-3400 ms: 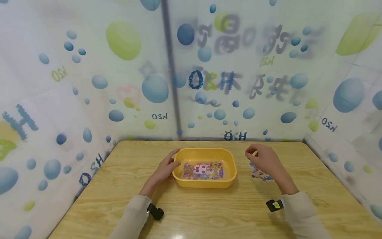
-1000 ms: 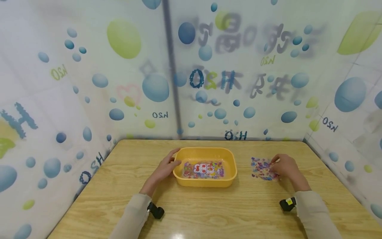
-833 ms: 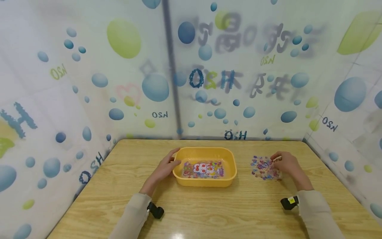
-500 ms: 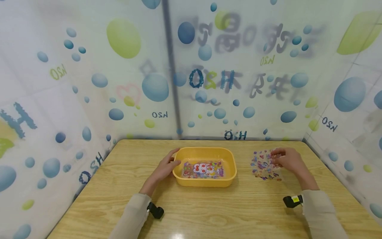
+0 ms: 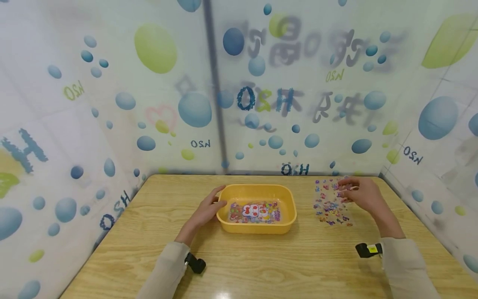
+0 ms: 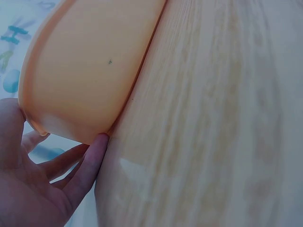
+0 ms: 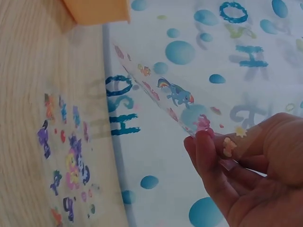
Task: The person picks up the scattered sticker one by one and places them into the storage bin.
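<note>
My left hand [image 5: 205, 211] grips the left end of a yellow plastic basin [image 5: 257, 229], its thumb over the rim. In the left wrist view, fingertips touch the basin's outer wall [image 6: 90, 71] low down. A transparent sticker sheet with cartoon figures [image 5: 257, 212] lies inside the basin. My right hand [image 5: 363, 194] pinches the edge of a clear sticker sheet [image 7: 176, 94] printed with small cartoon ponies. That sheet is raised and tilted. Beneath it, another sticker sheet [image 7: 71, 165] lies flat on the table. Whether the two sheets touch, I cannot tell.
The wooden table [image 5: 246, 265] ends at a back edge against a patterned curtain [image 5: 317, 124] with blue and green dots. Similar panels rise on the left and right. Black wrist cameras [image 5: 195, 263] sit on both forearms.
My right hand has gone from beside the basin to the sheets' right side, then upward and away, lifting one sticker sheet off the other. The left hand and basin have stayed put.
</note>
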The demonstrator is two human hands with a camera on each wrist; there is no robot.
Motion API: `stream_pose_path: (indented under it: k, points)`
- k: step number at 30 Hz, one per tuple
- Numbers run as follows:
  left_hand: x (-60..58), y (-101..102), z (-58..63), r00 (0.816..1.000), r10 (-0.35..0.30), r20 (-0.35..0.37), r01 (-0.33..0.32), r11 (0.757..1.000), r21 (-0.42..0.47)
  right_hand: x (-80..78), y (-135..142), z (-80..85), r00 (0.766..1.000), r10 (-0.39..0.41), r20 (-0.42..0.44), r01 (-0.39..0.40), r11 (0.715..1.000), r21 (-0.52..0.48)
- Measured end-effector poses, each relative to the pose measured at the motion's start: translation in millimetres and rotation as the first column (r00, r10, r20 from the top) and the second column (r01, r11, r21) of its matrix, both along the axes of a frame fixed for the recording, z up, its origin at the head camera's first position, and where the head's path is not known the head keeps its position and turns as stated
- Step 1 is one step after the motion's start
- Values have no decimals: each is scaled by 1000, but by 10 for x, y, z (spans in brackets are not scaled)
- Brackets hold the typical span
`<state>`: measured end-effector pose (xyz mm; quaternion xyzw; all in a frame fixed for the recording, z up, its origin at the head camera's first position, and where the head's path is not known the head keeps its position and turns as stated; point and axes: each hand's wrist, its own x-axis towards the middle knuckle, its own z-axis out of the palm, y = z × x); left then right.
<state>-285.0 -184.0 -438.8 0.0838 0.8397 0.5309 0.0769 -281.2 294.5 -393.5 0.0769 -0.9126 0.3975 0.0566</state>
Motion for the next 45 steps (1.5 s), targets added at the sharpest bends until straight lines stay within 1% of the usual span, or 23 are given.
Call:
stream_pose_path:
  k: [8,19,25,30,38,45]
  points:
    - [17,23,10,1000,9,-3,-9,1000,-4,56,-84,126,999,7,-45,-8,1000,-8]
    - [12,18,-6,1000,7,3,-7,1000,18,132,-187,255,995,2,-104,3,999,49]
    - [25,25,19,1000,6,-3,-6,1000,10,157,-221,268,993,11,-118,-5,999,49]
    - [22,18,23,1000,3,-15,-3,1000,-10,157,-276,267,994,1,-111,8,997,78]
    - [0,-2,-10,1000,-11,14,10,999,39,160,-365,281,995,-1,-101,7,998,64]
    - [-11,-6,-13,1000,-13,25,12,999,31,163,-403,295,994,7,-106,-1,999,52]
